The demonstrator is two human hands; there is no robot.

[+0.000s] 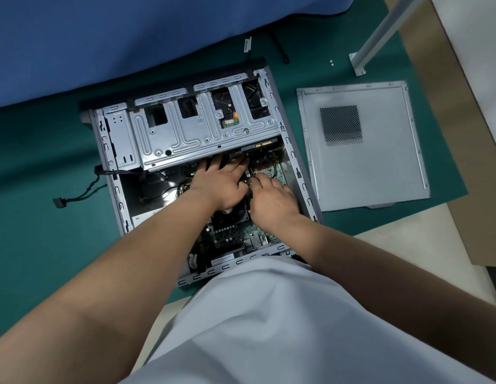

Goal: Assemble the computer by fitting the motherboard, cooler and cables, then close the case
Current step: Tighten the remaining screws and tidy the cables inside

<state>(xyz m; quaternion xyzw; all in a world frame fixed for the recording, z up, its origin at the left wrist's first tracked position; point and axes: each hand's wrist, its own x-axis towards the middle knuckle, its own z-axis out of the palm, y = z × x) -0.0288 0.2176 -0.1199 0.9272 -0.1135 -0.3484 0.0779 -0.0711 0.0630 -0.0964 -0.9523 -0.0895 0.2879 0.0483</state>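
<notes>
Both hands reached into the open case (292, 162): the left hand (219, 181) lay spread over cables, the right hand (273, 199) beside it pinched a black cable (251, 173) above the motherboard (233, 234).

Open grey case (291, 159) flat on mat, green motherboard (233, 234) w/ black cooler (233, 213) inside, side panel (363, 145) beside.

one case (292, 159), one side panel (379, 173), two screws (331, 63)

Hidden under the left hand (219, 180) and right hand (271, 196): most of the cooler (233, 213) and the middle of the motherboard (230, 234), with fingertips lost beneath the drive cage (185, 128), near case (305, 189) edge covered by clothing, two screws (331, 62) too small to make out.
</notes>
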